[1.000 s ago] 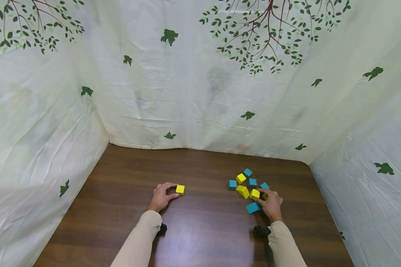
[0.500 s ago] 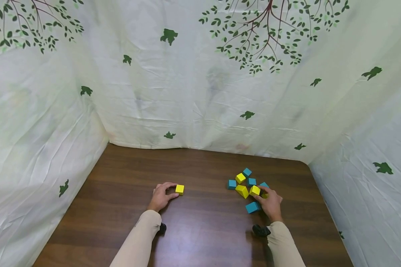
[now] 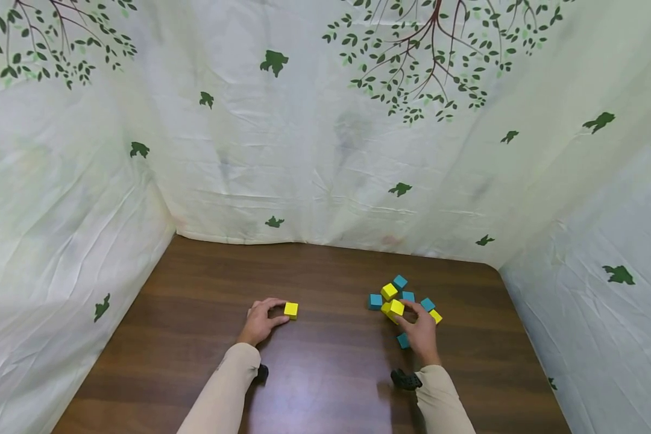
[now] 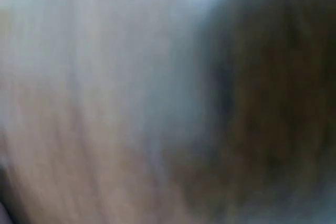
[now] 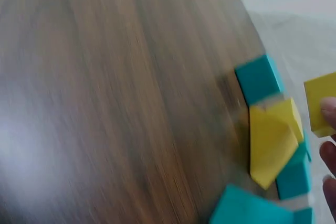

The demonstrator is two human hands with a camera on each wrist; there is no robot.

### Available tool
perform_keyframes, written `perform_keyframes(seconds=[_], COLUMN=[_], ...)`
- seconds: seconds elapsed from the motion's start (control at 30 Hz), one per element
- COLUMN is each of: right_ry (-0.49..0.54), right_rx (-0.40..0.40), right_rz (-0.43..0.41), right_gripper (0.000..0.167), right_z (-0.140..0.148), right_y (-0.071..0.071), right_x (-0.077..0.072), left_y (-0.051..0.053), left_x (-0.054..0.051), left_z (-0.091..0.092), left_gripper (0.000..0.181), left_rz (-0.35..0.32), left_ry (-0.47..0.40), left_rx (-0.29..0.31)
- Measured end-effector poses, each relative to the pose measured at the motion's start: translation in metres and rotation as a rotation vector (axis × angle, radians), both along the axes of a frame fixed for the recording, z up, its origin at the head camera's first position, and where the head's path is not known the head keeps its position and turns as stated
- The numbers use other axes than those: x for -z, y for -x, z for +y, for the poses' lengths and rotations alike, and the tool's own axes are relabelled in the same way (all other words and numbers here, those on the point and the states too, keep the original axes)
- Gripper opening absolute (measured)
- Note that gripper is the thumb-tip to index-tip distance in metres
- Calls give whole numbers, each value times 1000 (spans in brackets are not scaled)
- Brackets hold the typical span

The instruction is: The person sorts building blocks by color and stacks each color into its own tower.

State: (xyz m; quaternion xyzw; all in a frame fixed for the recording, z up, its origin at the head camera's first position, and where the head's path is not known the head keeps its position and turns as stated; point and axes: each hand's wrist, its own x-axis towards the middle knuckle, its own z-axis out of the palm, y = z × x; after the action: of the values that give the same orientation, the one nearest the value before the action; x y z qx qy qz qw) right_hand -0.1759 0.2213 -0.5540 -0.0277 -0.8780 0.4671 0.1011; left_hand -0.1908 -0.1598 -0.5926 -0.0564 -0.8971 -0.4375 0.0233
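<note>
My left hand (image 3: 260,320) pinches a yellow cube (image 3: 290,310) between thumb and fingers at the table's left-centre. Farther right, my right hand (image 3: 419,331) holds another yellow cube (image 3: 396,307) above the loose blocks. That same yellow cube (image 5: 319,100) shows at the right wrist view's edge, with fingertips against it. Below it lies a yellow triangular block (image 5: 270,142), which the held cube partly covers in the head view. A blue block (image 3: 403,341) is partly hidden behind the right hand. The left wrist view is too blurred to make out the hand's work.
Around the right hand lie several blue blocks (image 3: 375,302), a yellow block (image 3: 389,292) and another yellow block (image 3: 436,316). The brown wooden table (image 3: 325,361) is bordered at the back and sides by a white leaf-printed cloth (image 3: 325,150).
My right hand has lifted the yellow cube and carried it left, uncovering a yellow block and a blue block behind it. The left hand stays on its cube.
</note>
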Motion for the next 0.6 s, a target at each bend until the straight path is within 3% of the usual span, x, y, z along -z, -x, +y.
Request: perform_keyframes(seconds=[0.33, 0.6], right_ry=[26, 75], right_rx=[-57, -135], right_rz=[57, 19], right_gripper=[39, 37], right_z=[-43, -81], right_y=[0, 2], right_x=[11, 19], left_y=[1, 1], left_x=[2, 1], left_z=[1, 1], left_gripper=[34, 35], left_rz=[-15, -15], left_ry=[-4, -13], left_rx=[-11, -12])
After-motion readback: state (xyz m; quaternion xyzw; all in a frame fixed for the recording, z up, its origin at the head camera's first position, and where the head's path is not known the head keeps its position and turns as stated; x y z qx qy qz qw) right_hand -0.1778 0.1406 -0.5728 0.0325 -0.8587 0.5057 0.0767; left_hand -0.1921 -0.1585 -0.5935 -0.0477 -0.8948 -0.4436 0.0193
